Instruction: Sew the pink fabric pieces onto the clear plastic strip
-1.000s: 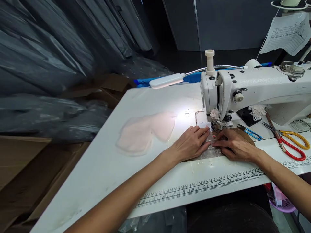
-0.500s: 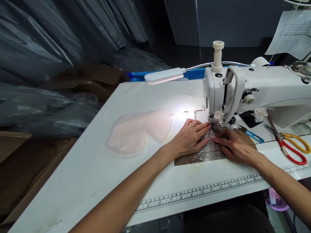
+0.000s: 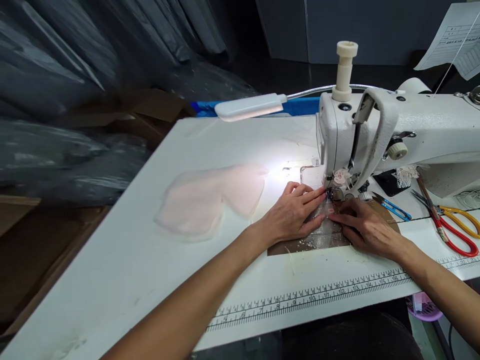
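Note:
My left hand lies flat with its fingers stretched toward the presser foot of a white sewing machine. My right hand rests opposite it, fingers extended and pressing down on a thin, sheer piece that lies over a brown patch on the table. Both sets of fingertips nearly meet just in front of the needle. A small lace rosette hangs by the needle bar. The piece under my fingers is too transparent to name.
A stack of pale pink fabric pieces lies left of my hands on the white table. Blue thread snips and red-and-yellow scissors lie to the right. A lamp shines above; a ruler strip runs along the front edge.
The camera has shifted closer and to the right. Both hands have slid slightly toward the presser foot, still pressing the sheer piece flat.

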`<state>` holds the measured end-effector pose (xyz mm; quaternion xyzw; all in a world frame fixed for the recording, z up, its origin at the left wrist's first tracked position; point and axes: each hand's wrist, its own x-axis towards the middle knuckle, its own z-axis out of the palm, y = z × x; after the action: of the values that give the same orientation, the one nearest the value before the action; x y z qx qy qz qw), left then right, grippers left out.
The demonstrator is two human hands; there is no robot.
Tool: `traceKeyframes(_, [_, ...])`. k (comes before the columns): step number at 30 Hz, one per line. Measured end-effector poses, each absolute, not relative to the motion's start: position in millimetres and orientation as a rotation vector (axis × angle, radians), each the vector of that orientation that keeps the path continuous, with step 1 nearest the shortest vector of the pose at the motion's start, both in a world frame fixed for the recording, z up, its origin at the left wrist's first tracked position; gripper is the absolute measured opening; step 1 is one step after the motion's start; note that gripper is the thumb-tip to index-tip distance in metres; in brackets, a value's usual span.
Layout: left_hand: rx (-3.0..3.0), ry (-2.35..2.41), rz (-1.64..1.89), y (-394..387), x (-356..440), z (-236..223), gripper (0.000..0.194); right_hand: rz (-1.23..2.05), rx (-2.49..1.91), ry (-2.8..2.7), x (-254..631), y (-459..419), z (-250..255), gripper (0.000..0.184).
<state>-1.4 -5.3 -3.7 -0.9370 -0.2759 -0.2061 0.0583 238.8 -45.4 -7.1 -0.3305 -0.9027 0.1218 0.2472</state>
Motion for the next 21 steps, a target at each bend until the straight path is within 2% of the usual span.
traceKeyframes(21, [-2.806, -0.873, -0.574, -7.4, 2.5, -4.9, 0.040, 0.335, -0.894, -2.440, 238.6, -44.4, -8.1, 0.034])
